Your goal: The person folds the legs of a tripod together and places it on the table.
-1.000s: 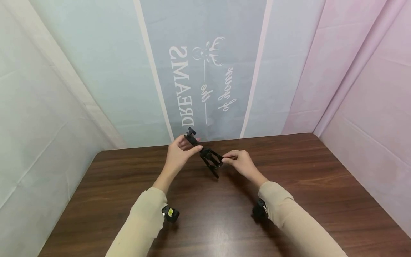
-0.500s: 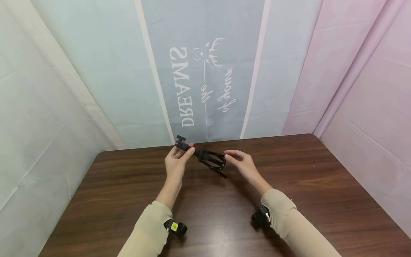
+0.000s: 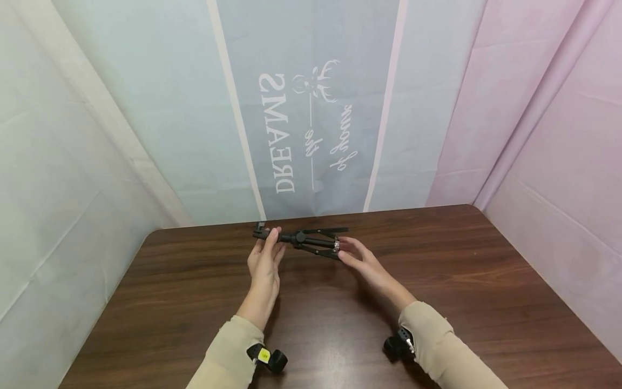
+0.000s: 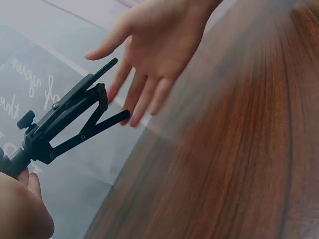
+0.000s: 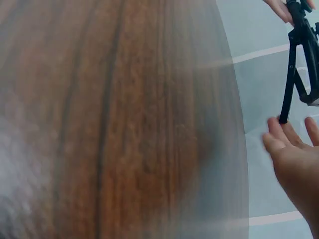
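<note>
A small black mini tripod (image 3: 318, 242) lies nearly level in the air over the far side of the table, its legs partly spread towards the right. My left hand (image 3: 263, 267) grips it by the neck, thumb along the near side, just below the mount at its left end. At the leg ends is my right hand (image 3: 371, 270). In the left wrist view this right hand (image 4: 159, 45) has its fingers extended and its palm showing, with fingertips right at the tip of one leg. The right wrist view shows a leg (image 5: 289, 87) ending at the fingertips.
A dark wood-grain table (image 3: 320, 324) spans the space below both hands. Behind it hangs a pale backdrop (image 3: 311, 32) with printed lettering, and light cloth walls stand on both sides. Each sleeve carries a black wrist camera (image 3: 277, 361).
The tripod has turned from a slant to nearly level, its mount end lowered and its legs spread wider. My right fingers have gone from pinching a leg to lying extended at its end.
</note>
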A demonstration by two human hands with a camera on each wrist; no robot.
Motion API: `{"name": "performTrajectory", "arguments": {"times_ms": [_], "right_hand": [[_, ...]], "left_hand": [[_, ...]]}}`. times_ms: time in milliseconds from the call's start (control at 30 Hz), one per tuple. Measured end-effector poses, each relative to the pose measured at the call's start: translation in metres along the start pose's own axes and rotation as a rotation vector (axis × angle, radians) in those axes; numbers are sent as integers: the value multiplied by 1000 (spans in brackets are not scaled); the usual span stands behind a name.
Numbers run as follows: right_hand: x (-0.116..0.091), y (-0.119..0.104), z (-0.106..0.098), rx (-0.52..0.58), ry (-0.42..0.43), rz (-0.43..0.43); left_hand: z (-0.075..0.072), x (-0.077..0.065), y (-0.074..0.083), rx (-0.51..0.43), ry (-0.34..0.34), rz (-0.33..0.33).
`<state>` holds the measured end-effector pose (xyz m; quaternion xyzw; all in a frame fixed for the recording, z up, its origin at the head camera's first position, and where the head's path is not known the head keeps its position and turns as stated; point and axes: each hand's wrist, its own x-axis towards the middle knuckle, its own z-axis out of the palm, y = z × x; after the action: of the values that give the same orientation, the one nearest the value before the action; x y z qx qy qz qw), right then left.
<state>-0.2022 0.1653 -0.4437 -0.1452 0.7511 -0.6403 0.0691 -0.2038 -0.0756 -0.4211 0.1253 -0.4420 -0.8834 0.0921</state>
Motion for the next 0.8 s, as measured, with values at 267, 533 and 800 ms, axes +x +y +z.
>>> {"name": "performTrajectory", "arguments": {"times_ms": [267,533,800], "right_hand": [[-5,4,2,-23,-3,-179],[-8,1,-3,-87,-23,-281],[-6,-1,-16,-94,-35,-327]], "left_hand": [[-11,-8,-7,-106,46,-99],[-16,-16,-10,-134,28,-132],[-25,-17,-11,15,-83,-114]]}}
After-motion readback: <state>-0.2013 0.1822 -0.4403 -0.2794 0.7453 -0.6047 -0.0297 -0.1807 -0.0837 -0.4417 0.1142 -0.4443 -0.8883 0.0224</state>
